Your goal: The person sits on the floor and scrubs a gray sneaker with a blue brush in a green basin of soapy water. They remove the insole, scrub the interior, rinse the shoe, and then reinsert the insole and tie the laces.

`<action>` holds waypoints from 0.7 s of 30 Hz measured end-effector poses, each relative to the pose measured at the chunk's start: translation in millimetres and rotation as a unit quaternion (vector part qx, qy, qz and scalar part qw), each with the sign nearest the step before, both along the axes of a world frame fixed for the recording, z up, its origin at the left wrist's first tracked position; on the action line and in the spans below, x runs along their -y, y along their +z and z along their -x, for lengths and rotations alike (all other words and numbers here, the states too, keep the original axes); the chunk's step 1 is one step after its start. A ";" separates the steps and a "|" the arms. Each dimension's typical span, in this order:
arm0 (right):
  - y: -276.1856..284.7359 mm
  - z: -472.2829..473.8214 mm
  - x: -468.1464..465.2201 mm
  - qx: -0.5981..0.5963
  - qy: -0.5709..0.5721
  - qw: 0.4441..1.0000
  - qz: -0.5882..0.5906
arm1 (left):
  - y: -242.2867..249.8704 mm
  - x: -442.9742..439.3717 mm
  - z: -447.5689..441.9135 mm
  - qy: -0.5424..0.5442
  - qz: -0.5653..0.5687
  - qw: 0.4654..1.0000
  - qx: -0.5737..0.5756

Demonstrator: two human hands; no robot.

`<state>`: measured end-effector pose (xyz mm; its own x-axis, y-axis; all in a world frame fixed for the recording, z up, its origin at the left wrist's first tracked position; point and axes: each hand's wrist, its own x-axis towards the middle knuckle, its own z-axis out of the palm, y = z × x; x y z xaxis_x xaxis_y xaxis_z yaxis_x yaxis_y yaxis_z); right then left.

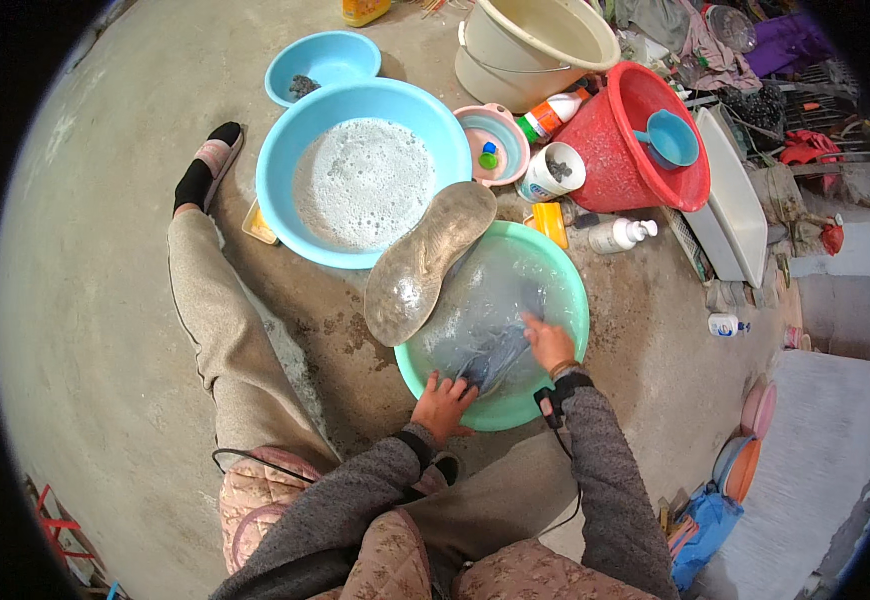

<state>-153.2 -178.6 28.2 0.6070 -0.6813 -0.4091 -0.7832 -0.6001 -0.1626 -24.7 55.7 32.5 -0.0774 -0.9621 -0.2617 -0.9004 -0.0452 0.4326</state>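
Before me stands a green plastic basin (577, 300) of cloudy water, with a dark bluish cloth (491, 364) partly under the surface. My left hand (444, 405) is at the basin's near left rim, its fingers spread at the cloth's near end. Over the water on the right is my right hand (549, 343), its fingertips at or under the surface by the cloth; whether they grip it is hidden. A worn, wet wooden washboard (431, 262) leans across the green basin's left rim, its upper end near the large blue basin (273, 172) of suds.
Behind are a small blue basin (363, 52), a beige bucket (472, 71) and a red bucket (592, 154) with a blue dipper (671, 139). A white pump bottle (618, 235), a yellow soap bar (549, 223) and a white cup (536, 182) stand near the green basin.
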 end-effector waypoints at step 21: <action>-9.0 7.9 -5.1 0.014 0.015 0.999 0.033 | 1.0 0.4 1.5 0.013 -0.005 1.000 -0.007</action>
